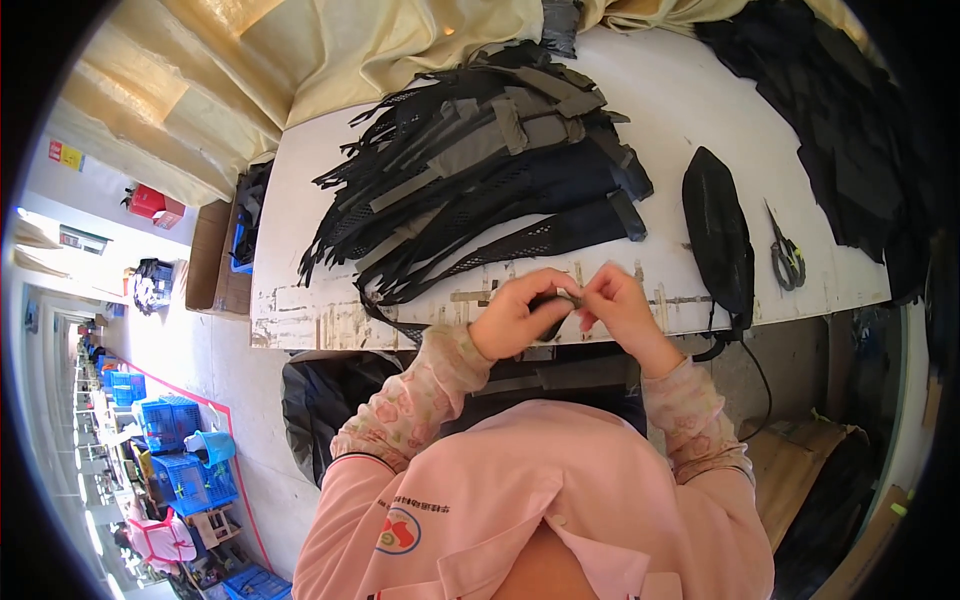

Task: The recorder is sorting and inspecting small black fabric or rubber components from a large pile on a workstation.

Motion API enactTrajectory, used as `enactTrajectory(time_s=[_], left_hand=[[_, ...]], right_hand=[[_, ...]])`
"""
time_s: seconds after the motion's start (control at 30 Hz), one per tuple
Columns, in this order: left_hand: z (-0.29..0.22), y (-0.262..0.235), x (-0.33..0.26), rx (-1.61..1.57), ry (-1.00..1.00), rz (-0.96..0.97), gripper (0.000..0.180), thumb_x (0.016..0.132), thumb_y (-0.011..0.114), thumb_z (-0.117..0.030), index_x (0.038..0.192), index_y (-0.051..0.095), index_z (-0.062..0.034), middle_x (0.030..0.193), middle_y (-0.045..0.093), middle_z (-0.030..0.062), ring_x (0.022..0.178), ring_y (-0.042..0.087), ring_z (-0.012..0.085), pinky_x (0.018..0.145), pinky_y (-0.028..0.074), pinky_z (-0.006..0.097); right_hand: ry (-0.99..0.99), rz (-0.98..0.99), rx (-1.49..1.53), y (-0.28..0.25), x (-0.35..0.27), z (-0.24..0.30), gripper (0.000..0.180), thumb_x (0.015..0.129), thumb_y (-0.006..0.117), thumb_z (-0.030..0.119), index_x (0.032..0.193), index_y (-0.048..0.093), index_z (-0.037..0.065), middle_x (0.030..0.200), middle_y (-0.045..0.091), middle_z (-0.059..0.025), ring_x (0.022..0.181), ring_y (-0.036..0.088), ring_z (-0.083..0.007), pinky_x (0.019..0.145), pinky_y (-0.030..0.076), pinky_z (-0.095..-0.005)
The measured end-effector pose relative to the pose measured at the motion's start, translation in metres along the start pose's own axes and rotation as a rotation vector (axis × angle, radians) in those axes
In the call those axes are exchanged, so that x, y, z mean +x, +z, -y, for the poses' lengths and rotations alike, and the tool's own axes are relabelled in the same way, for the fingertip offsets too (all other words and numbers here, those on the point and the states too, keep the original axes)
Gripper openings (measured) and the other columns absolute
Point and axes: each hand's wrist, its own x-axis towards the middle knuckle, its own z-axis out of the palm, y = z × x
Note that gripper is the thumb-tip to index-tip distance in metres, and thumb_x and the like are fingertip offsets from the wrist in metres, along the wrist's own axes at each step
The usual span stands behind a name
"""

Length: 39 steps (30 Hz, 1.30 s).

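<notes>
Left hand: holding dark piece
Right hand: pinching, cannot tell what
Piece: seemingly being worked; next, probably needs steadiness

We record a white tabletop with worn brownish marks along its near edge. We note pale gold drapes along its far side. At left we find a white wall and a grey floor carrying a red line, with blue crates beyond it. We observe strong light whitening the floor near the wall.
</notes>
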Motion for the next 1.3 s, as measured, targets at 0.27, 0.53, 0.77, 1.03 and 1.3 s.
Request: enactTrajectory(time_s=[0.27,0.53,0.77,1.03,1.3], left_hand=[[0.018,-0.018,-0.003,-0.009,-0.220,-0.255,0.022,0.088,0.064,-0.017,0.100,0.054,-0.0014,0.088,0.060,0.0029,0.080,0.053,0.0082,0.071,0.045,0.024],[0.003,-0.006,-0.008,-0.142,-0.314,-0.029,0.036,0.075,0.078,-0.018,0.099,0.058,-0.0005,0.088,0.060,0.0015,0.081,0.053,0.0097,0.073,0.045,0.026],[0.028,-0.007,-0.012,0.058,-0.362,0.282,0.026,0.076,0.075,-0.014,0.097,0.065,-0.0021,0.081,0.066,0.0031,0.070,0.057,0.0105,0.064,0.047,0.027],[0.100,-0.057,-0.129,0.714,-0.488,0.518,0.018,0.075,0.065,-0.021,0.081,0.055,-0.0065,0.072,0.060,0.0092,0.066,0.059,0.0257,0.060,0.046,0.038],[0.111,-0.038,-0.128,0.391,-0.402,0.446,0.021,0.083,0.064,-0.021,0.096,0.056,-0.0063,0.079,0.061,0.0066,0.072,0.057,0.0187,0.067,0.046,0.033]], right_hand=[[-0.178,-0.096,-0.215,0.023,-0.019,0.036,0.016,0.085,0.064,0.008,0.094,0.052,0.003,0.074,0.055,-0.0046,0.064,0.053,-0.0131,0.059,0.043,-0.0253],[-0.596,-0.046,-0.593,0.015,-0.007,0.024,0.014,0.080,0.067,0.008,0.082,0.056,0.001,0.084,0.055,-0.0088,0.075,0.053,-0.0201,0.067,0.044,-0.0282],[-0.202,0.049,-0.410,0.030,-0.023,0.038,0.019,0.079,0.067,0.008,0.091,0.055,0.002,0.078,0.055,-0.0081,0.073,0.054,-0.0148,0.065,0.045,-0.0290],[0.172,0.152,-1.051,-0.062,-0.056,-0.006,0.023,0.073,0.071,0.012,0.089,0.058,0.004,0.076,0.062,-0.0144,0.072,0.061,-0.0290,0.065,0.047,-0.0380],[-0.288,-0.401,-1.105,-0.067,0.028,0.027,0.029,0.076,0.070,0.023,0.099,0.060,0.008,0.086,0.063,-0.0159,0.080,0.061,-0.0345,0.071,0.047,-0.0433]])
